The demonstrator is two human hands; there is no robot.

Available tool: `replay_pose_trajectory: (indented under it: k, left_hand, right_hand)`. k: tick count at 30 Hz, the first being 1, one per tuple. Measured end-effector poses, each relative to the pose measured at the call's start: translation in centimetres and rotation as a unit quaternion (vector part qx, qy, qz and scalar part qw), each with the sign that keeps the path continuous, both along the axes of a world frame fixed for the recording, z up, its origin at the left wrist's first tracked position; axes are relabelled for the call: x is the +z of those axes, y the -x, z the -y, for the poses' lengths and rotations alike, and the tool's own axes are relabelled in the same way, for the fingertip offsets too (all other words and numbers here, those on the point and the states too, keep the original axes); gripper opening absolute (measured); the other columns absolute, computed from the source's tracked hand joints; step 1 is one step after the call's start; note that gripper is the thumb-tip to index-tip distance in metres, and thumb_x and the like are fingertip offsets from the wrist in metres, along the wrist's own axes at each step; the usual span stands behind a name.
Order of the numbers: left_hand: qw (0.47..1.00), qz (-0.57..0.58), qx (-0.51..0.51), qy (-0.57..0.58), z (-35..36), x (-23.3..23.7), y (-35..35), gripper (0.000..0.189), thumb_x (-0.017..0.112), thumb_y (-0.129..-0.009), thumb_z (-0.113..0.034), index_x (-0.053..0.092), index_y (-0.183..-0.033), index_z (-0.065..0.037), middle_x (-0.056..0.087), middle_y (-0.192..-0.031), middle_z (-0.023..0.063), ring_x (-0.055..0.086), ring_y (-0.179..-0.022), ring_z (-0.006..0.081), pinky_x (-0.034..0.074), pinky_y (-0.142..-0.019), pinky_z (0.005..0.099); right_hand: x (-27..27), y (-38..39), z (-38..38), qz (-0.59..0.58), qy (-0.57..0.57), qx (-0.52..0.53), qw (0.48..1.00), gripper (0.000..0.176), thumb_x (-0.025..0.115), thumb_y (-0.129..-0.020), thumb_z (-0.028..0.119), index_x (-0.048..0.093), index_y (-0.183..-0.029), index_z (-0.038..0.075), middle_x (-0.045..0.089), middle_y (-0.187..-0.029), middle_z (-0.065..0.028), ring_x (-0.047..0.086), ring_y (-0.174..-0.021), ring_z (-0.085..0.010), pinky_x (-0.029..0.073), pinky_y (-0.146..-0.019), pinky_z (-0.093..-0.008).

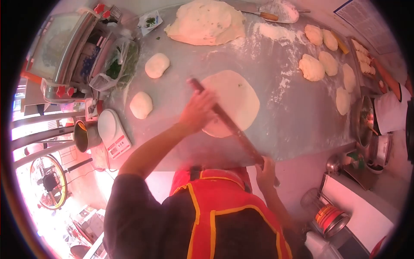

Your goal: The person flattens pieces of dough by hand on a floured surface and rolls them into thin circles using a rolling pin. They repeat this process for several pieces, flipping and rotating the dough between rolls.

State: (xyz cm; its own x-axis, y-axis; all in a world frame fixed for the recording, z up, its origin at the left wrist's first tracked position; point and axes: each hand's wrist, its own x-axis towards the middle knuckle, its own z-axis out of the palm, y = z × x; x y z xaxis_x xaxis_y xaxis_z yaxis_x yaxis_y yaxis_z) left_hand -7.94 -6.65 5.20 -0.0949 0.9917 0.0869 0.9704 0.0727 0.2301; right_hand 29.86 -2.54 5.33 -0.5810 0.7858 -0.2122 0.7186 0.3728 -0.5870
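A long brown rolling pin [236, 129] lies slantwise across a flat round sheet of dough [243, 97] on the metal table [172, 144]. Near the pin's upper end, my left hand [199, 111] is closed on it, slightly blurred. My right hand [266, 171] grips its lower end, past the dough's edge by the front of the table. Two dough balls, one [157, 65] above the other [141, 105], sit left of the sheet. Beyond the sheet lies a large mass of dough [207, 21].
Several dough pieces [311, 67] lie at the right, near scattered flour [280, 32]. A white scale [113, 129] and a metal pot [86, 136] stand left, below a machine [64, 47] and a plastic bag [116, 69]. Another person's arm [388, 77] shows at far right.
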Motion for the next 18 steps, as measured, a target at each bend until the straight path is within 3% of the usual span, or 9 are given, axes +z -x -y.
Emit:
replay_pose_trajectory:
  k: [1, 3, 5, 10, 12, 15, 16, 17, 18]
  left_hand:
    - [0.999, 0.044, 0.0, 0.009, -2.1, -2.9, -1.7, 0.062, 0.055, -0.093, -0.043, 0.046, -0.141, -0.005, 0.038, -0.151, 0.0103, 0.029, -0.144, 0.0287, 0.018, -0.119, 0.0486]
    - [0.995, 0.095, 0.012, -0.006, -8.1, -2.6, -4.2, 0.063, 0.052, -0.096, -0.042, 0.04, -0.146, -0.005, 0.032, -0.156, 0.0104, 0.02, -0.148, 0.0263, 0.01, -0.12, 0.0483]
    - [1.0, 0.026, -0.002, 0.011, -15.2, -3.4, -6.0, 0.064, 0.051, -0.096, -0.044, 0.039, -0.146, -0.005, 0.032, -0.156, 0.01, 0.021, -0.148, 0.0255, 0.01, -0.12, 0.0492]
    - [0.987, 0.088, -0.032, -0.132, -26.6, -3.0, -9.8, 0.06, 0.052, -0.096, -0.044, 0.045, -0.141, -0.004, 0.038, -0.152, 0.0099, 0.024, -0.146, 0.0235, 0.012, -0.12, 0.0497]
    - [0.988, 0.095, -0.039, -0.117, -25.0, -2.4, -9.6, 0.062, 0.056, -0.093, -0.045, 0.046, -0.14, -0.005, 0.04, -0.15, 0.0104, 0.027, -0.145, 0.0238, 0.014, -0.12, 0.0494]
    - [0.99, 0.109, -0.071, -0.053, -16.0, 0.4, -6.2, 0.07, 0.068, -0.083, -0.045, 0.047, -0.138, -0.007, 0.046, -0.145, 0.0108, 0.036, -0.14, 0.0249, 0.019, -0.118, 0.0488]
    - [0.992, 0.075, -0.102, 0.012, -12.0, 1.7, -4.2, 0.076, 0.075, -0.074, -0.042, 0.049, -0.137, -0.009, 0.052, -0.137, 0.0105, 0.042, -0.135, 0.0269, 0.022, -0.117, 0.0495]
    - [0.995, 0.048, -0.082, 0.042, -7.8, 1.9, -2.9, 0.065, 0.076, -0.074, -0.037, 0.055, -0.13, -0.011, 0.056, -0.129, 0.0087, 0.044, -0.131, 0.0283, 0.024, -0.116, 0.0498]
    - [0.999, -0.046, -0.006, -0.029, -3.5, -0.9, -2.7, 0.04, 0.071, -0.074, -0.026, 0.063, -0.109, -0.009, 0.064, -0.11, 0.009, 0.056, -0.113, 0.0283, 0.032, -0.109, 0.0466]
  right_hand:
    - [-0.2, -0.2, 0.1, 0.007, -0.031, -0.007, 0.999, 0.047, 0.067, -0.084, 0.008, 0.049, -0.127, 0.0, 0.052, -0.123, -0.0235, 0.05, -0.112, -0.0424, 0.041, -0.095, -0.0493]
    - [0.0, -0.6, 0.1, -0.001, -0.077, -0.023, 0.997, 0.047, 0.063, -0.086, 0.006, 0.046, -0.129, -0.001, 0.05, -0.126, -0.0267, 0.049, -0.115, -0.0447, 0.039, -0.098, -0.0511]
    - [-0.3, -1.9, -0.1, 0.009, -0.095, -0.04, 0.995, 0.047, 0.061, -0.085, 0.002, 0.045, -0.13, -0.002, 0.05, -0.126, -0.0275, 0.049, -0.114, -0.0459, 0.04, -0.098, -0.0507]
    - [-1.3, -3.1, -3.9, 0.043, -0.115, -0.088, 0.989, 0.042, 0.061, -0.08, 0.0, 0.05, -0.12, 0.0, 0.056, -0.112, -0.0222, 0.054, -0.104, -0.0426, 0.046, -0.088, -0.0488]
    - [-0.6, -3.4, -5.6, 0.066, -0.078, -0.106, 0.989, 0.038, 0.063, -0.078, 0.002, 0.053, -0.114, 0.0, 0.058, -0.104, -0.0185, 0.057, -0.098, -0.0401, 0.048, -0.083, -0.0482]
    - [-0.5, -5.4, -9.9, 0.04, -0.082, -0.011, 0.996, 0.035, 0.067, -0.075, 0.006, 0.056, -0.108, 0.002, 0.059, -0.096, -0.0149, 0.059, -0.092, -0.037, 0.049, -0.078, -0.0471]
    - [0.1, -5.4, -11.7, 0.026, -0.096, 0.053, 0.994, 0.036, 0.068, -0.074, 0.007, 0.056, -0.108, 0.002, 0.06, -0.097, -0.015, 0.059, -0.093, -0.0366, 0.049, -0.078, -0.0471]
    - [1.0, -4.7, -14.0, 0.013, -0.11, 0.121, 0.987, 0.037, 0.069, -0.074, 0.007, 0.056, -0.108, 0.003, 0.06, -0.098, -0.0152, 0.059, -0.094, -0.0362, 0.049, -0.078, -0.047]
    - [1.5, -3.5, -15.9, 0.0, -0.123, 0.188, 0.975, 0.038, 0.07, -0.073, 0.008, 0.056, -0.108, 0.003, 0.06, -0.099, -0.0153, 0.06, -0.095, -0.0358, 0.049, -0.078, -0.047]
